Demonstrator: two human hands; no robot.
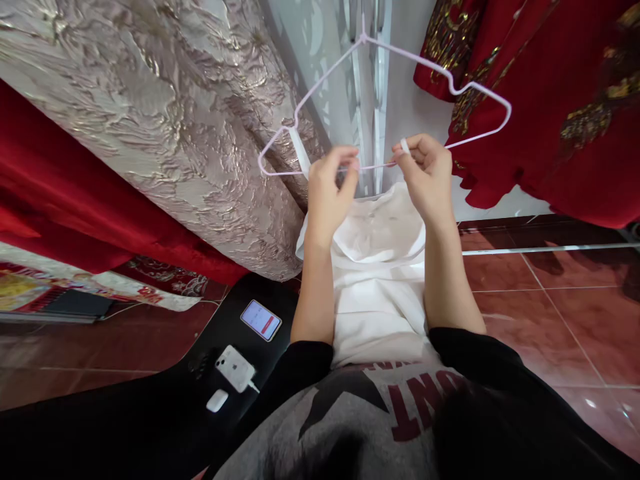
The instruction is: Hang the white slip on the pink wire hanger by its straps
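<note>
A pale pink clothes hanger (327, 75) hangs in front of me, its lower bar running behind my hands. One white strap (300, 152) loops over its left notch. My left hand (327, 193) is closed in a pinch beside the lower bar; what lies between its fingertips I cannot make out. Thumb and fingers of my right hand (429, 175) pinch a thin white strap (405, 146) near the bar, below the right notch. A white garment (380, 287) drapes beneath both hands, down toward my body, partly hidden by my forearms.
On the left hangs a textured, shiny beige fabric (200, 120) beside red cloth (100, 200). Red garments with gold trim (540, 107) hang at right. A black surface (150, 427) holds a lit phone (261, 321), a white phone with cable (236, 368) and a small white case (217, 401).
</note>
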